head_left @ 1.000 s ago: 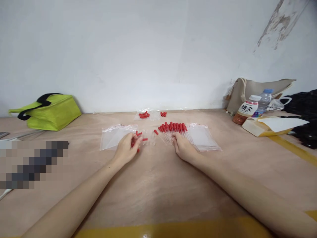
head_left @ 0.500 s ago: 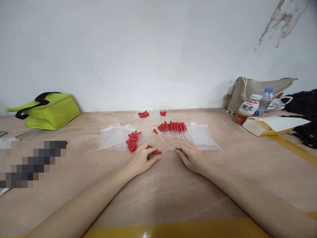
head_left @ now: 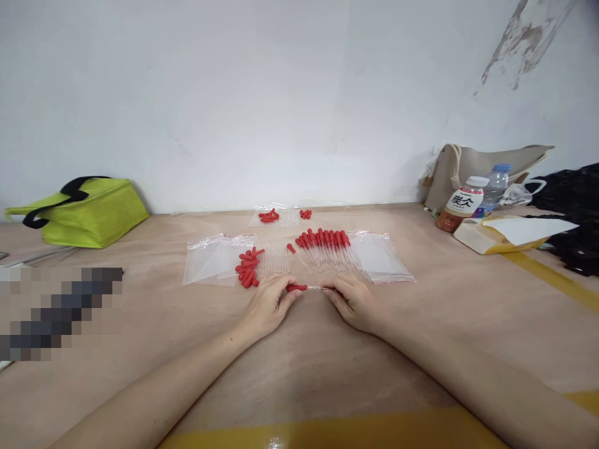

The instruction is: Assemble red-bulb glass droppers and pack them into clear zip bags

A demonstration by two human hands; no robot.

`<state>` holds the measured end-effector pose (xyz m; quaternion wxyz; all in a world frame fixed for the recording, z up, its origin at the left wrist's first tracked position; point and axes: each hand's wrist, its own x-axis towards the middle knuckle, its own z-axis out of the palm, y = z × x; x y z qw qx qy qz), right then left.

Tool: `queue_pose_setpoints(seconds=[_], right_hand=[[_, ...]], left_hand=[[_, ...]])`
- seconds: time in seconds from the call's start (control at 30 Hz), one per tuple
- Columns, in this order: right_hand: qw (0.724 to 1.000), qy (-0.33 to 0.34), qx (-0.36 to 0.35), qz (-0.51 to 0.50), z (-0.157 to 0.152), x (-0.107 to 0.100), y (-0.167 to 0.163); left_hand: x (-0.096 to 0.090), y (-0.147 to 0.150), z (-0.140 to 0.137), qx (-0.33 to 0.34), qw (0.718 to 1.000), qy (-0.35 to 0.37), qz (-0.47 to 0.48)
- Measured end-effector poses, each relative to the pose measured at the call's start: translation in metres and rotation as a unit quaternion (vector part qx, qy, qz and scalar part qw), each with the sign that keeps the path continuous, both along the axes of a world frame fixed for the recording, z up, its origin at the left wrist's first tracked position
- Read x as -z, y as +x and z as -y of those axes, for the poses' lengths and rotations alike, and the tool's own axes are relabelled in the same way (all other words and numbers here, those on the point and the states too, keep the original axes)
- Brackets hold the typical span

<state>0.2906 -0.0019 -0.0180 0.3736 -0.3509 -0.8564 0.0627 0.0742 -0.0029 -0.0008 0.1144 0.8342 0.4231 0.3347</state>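
Along the far edge of the table (head_left: 299, 374), toward its left, a lime-green bag (head_left: 93, 215) is set down. Nearer the middle, a left clear bag (head_left: 206, 265) and a right clear bag (head_left: 381, 255) are laid well apart. Between them, a fan of red-topped droppers (head_left: 331, 246) is spread. On the near side, the left hand (head_left: 269, 305) and right hand (head_left: 353, 304) are held close together. Bare glass tubes (head_left: 274, 259) are lined up beside a heap of loose red bulbs (head_left: 246, 269). One thin tube (head_left: 316, 287) is pinched in the right hand, one red bulb (head_left: 298, 287) in the left. The gap seen half a second ago is closed; joining seems begun, but how deeply the tube is seated cannot be told.
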Motion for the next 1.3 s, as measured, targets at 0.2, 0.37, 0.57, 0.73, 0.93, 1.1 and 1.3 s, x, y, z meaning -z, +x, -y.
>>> queue_pose_setpoints(seconds=[0.2,0.37,0.57,0.73,0.93,1.1,1.3], right_hand=[[1.0,0.007,-0.006,0.016,-0.002,0.0,0.0],[0.999,0.01,-0.023,0.029,-0.005,-0.001,0.002],[0.998,0.033,-0.03,0.036,-0.005,-0.001,0.003],[0.998,0.038,-0.018,0.037,-0.002,0.003,0.002],[0.997,0.042,0.01,0.067,0.008,0.001,-0.004],[0.999,0.027,0.003,0.042,0.013,-0.001,-0.012],[0.999,0.009,-0.005,0.042,0.012,0.001,-0.016]], left_hand=[[-0.002,0.002,0.002,0.062,0.995,-0.064,0.044],[-0.003,0.001,0.003,0.094,0.991,-0.082,0.043],[-0.003,0.001,0.004,0.103,0.99,-0.088,0.027],[-0.002,0.001,0.002,0.093,0.991,-0.089,0.019],[-0.001,0.001,0.003,0.084,0.994,-0.074,0.018],[0.0,0.001,0.004,0.095,0.993,-0.064,0.008],[-0.001,0.001,0.003,0.101,0.993,-0.06,0.003]])
